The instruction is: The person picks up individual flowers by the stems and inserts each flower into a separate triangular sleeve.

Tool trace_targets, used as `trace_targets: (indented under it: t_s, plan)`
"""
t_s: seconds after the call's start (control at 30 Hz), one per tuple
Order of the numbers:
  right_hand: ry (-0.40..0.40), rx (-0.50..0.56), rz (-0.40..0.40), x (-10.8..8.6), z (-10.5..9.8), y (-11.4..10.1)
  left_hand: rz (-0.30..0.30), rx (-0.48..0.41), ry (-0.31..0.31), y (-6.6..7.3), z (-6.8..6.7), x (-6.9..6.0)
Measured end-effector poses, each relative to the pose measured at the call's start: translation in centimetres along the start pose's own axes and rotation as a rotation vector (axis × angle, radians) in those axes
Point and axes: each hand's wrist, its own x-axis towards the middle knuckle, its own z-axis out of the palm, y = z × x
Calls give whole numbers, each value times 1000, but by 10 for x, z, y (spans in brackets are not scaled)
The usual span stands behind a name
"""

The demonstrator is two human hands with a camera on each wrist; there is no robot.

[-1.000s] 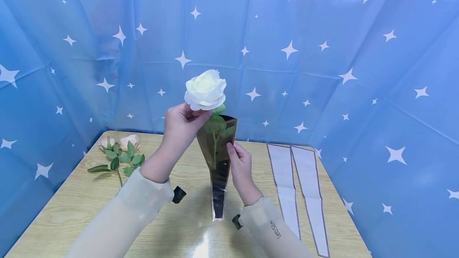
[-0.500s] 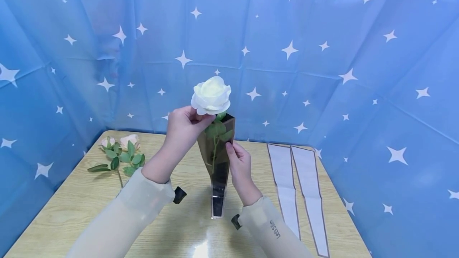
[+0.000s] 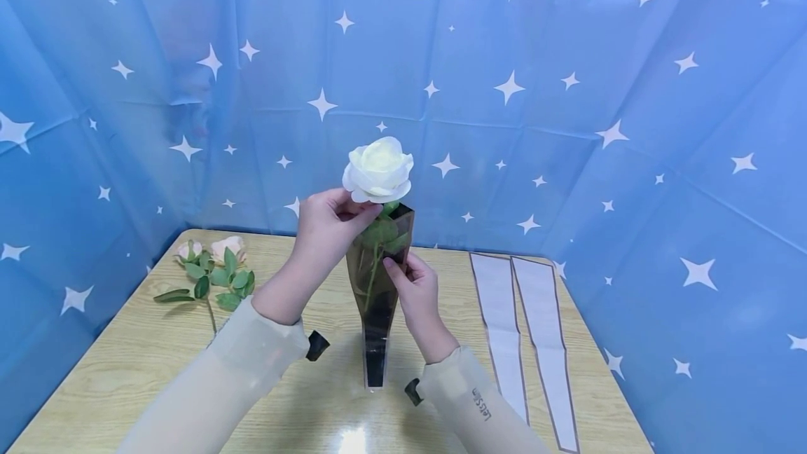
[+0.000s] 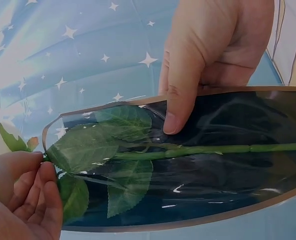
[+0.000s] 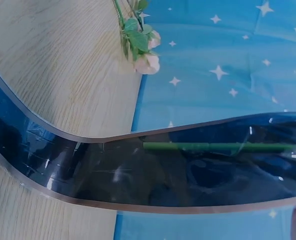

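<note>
A white rose [image 3: 378, 170] stands upright, its bloom above the mouth of a dark flower sleeve [image 3: 376, 352] with a clear front. My left hand [image 3: 324, 230] pinches the rose just under the bloom. Through the film in the left wrist view, the green stem [image 4: 213, 149] and several leaves [image 4: 82, 147] show inside the sleeve. My right hand [image 3: 421, 296] grips the sleeve's right edge, thumb on the clear front and the other fingers mostly hidden behind. In the right wrist view the stem's cut end [image 5: 150, 146] lies within the sleeve [image 5: 132, 180], above its narrow lower part.
Pale pink roses [image 3: 227, 249] with green leaves lie at the back left of the wooden table [image 3: 126, 363]. Two flat white sleeves [image 3: 501, 321] with dark borders lie on the right. A blue curtain [image 3: 403, 54] with white stars hangs behind and at both sides.
The rose has moved right and slightly down with my left hand. My right thumb has shifted left onto the sleeve's front, and the sleeve's lower end has swung a little left.
</note>
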Motion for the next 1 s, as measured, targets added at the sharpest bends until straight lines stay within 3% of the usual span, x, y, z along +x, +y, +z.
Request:
trace_targets:
  t_s: [0.3, 0.53, 0.77, 1.0]
  plan:
    - [8, 33, -16, 1, -1, 6, 28, -58, 73, 3, 0, 0]
    - [15, 13, -32, 0, -3, 10, -3, -58, 69, 0, 2, -1]
    - [10, 13, 4, -1, -3, 9, -24, -52, 52, -2, 5, -4]
    - [-22, -21, -24, -2, -1, 10, -6, -87, 80, -6, 8, -7]
